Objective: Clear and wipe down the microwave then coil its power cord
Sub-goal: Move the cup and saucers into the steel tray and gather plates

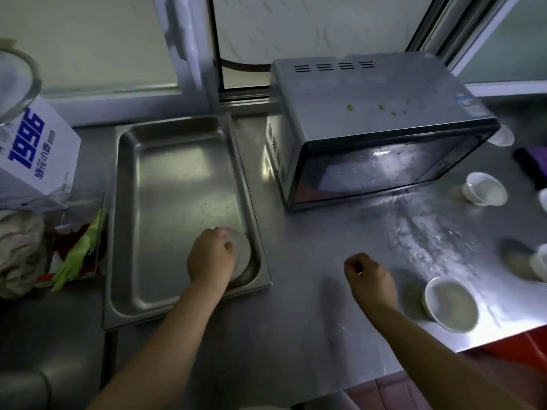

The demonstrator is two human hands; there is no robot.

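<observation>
Held low over the near right corner of the deep rectangular steel tray [180, 184]: left hand [210, 257], fingers curled over the rim of a shallow round whitish dish [241, 253] that sat in or just above that corner; contact with the tray floor could not be told. Right of the tray, apart from it and above bare steel counter [296, 335]: right hand [370, 279], fingers loosely curled, thumb near forefinger, nothing seen between them.

Beyond the tray's far right corner, just beside it: silver box-shaped microwave with dark glass door [381, 128], door closed, yellowish spots on its top, smears on the glass. Behind the microwave, toward the window: a dark length, probably the power cord [242, 66], not coiled. Further right of the tray: small white plastic cups [482, 189] and a white round bowl [451, 304] near the counter edge.

Likely risks: dish slipped from a rim-only grip and clattered on steel; bowl knocked off the edge by the right forearm; wiping near a cord possibly left plugged in.
</observation>
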